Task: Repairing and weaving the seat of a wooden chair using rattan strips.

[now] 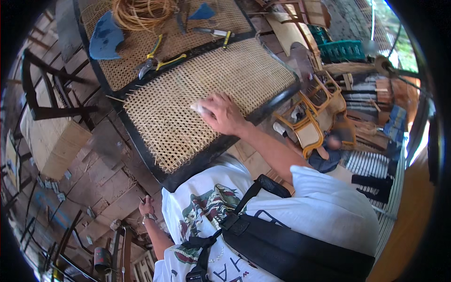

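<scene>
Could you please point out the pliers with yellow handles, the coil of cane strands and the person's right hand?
pliers [157, 61], head view, on the crossing of the yellow handles.
coil of cane strands [138, 11], head view, on the bundled loops.
right hand [223, 113], head view, on the back of the hand.

The right hand [221, 113] lies palm-down, fingers curled, arm outstretched on the woven cane panel [188, 108]; the left hand [146, 207] hangs low, well below that panel, loosely closed.

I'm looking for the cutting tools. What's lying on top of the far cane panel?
Yellow-handled pliers, a cane coil and blue pieces lie on the far cane panel. Whatever the coil covers is hidden.
</scene>
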`<action>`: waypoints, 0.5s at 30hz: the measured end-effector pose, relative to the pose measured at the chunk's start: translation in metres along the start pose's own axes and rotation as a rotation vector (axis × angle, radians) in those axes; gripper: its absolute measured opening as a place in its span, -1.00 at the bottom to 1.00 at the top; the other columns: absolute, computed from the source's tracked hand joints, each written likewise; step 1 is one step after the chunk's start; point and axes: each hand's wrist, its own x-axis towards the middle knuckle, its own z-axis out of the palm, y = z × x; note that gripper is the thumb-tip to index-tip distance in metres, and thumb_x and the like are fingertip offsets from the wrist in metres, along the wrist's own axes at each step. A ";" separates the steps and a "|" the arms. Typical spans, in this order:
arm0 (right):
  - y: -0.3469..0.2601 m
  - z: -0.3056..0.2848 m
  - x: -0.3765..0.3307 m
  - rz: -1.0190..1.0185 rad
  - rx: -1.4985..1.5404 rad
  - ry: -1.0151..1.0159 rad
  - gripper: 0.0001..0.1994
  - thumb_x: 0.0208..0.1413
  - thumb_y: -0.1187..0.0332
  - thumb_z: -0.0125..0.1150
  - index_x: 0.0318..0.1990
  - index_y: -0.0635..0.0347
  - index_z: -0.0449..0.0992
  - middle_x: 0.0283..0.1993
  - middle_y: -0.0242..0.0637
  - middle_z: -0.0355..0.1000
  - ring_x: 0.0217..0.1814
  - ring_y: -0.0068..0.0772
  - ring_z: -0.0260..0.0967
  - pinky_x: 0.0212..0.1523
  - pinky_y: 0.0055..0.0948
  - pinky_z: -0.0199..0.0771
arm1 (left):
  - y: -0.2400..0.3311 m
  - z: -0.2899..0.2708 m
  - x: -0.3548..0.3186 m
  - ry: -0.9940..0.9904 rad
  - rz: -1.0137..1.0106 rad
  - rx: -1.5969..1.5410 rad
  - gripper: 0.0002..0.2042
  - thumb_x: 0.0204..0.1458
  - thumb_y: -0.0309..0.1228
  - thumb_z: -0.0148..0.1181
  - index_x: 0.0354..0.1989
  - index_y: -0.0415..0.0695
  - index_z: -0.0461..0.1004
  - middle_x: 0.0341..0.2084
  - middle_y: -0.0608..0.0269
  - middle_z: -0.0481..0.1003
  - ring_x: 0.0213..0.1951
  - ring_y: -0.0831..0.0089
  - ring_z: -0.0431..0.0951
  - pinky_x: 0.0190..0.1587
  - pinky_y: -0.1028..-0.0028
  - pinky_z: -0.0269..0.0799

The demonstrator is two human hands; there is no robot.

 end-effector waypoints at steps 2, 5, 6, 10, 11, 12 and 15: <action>0.019 -0.031 -0.024 -0.131 0.125 -0.057 -0.75 0.12 0.26 0.22 -0.12 0.22 0.56 -0.24 -0.09 0.51 -0.18 0.00 0.44 -0.08 0.01 0.42 | 0.007 -0.001 0.011 -0.039 0.096 -0.028 -0.67 0.20 -0.12 0.28 -0.16 -0.18 0.63 -0.48 0.25 0.65 -0.59 0.53 0.49 -0.56 0.46 0.35; 0.076 -0.074 -0.015 0.301 -0.260 0.143 -0.80 0.11 0.28 0.22 -0.21 0.19 0.59 -0.25 -0.09 0.52 -0.24 -0.01 0.46 -0.12 0.00 0.46 | 0.014 -0.004 0.023 -0.041 0.214 -0.005 -0.64 0.21 -0.10 0.26 -0.19 -0.22 0.64 -0.47 0.25 0.66 -0.47 0.49 0.59 -0.43 0.46 0.45; 0.080 -0.079 -0.013 0.541 -0.382 0.234 -0.82 0.10 0.28 0.23 -0.26 0.19 0.60 -0.27 -0.08 0.52 -0.27 -0.01 0.46 -0.15 0.00 0.47 | 0.015 -0.005 0.027 -0.063 0.154 0.039 -0.64 0.21 -0.12 0.26 -0.20 -0.24 0.64 -0.47 0.25 0.66 -0.44 0.47 0.60 -0.41 0.43 0.47; 0.013 -0.052 -0.022 0.359 -0.078 -0.053 -0.82 0.10 0.26 0.27 -0.27 0.17 0.58 -0.23 -0.05 0.50 -0.18 0.03 0.43 -0.15 -0.03 0.45 | 0.003 -0.002 0.043 -0.079 0.137 0.340 -0.64 0.19 -0.14 0.27 -0.27 -0.28 0.64 -0.50 0.23 0.65 -0.44 0.41 0.61 -0.40 0.36 0.49; -0.016 -0.041 -0.038 0.086 -0.037 0.004 -0.81 0.09 0.26 0.29 -0.20 0.13 0.59 -0.16 -0.10 0.48 -0.12 -0.01 0.42 -0.11 -0.05 0.44 | -0.003 0.001 0.046 -0.117 0.176 0.298 -0.64 0.19 -0.14 0.27 -0.27 -0.28 0.64 -0.50 0.23 0.65 -0.44 0.41 0.61 -0.40 0.36 0.49; -0.038 -0.031 -0.049 -0.102 0.041 0.042 -0.79 0.09 0.26 0.28 -0.13 0.09 0.59 -0.14 -0.16 0.46 -0.09 -0.07 0.43 -0.08 -0.08 0.44 | -0.009 0.004 0.046 -0.143 0.181 0.222 -0.63 0.18 -0.13 0.27 -0.31 -0.27 0.65 -0.52 0.22 0.64 -0.49 0.39 0.60 -0.44 0.34 0.48; -0.020 -0.028 -0.070 -0.007 0.032 0.109 -0.77 0.13 0.24 0.25 -0.08 0.02 0.61 -0.16 -0.20 0.48 -0.08 -0.14 0.44 -0.02 -0.09 0.43 | -0.019 0.007 0.038 -0.134 0.180 0.227 -0.62 0.17 -0.10 0.28 -0.34 -0.26 0.66 -0.54 0.21 0.63 -0.58 0.37 0.55 -0.51 0.32 0.45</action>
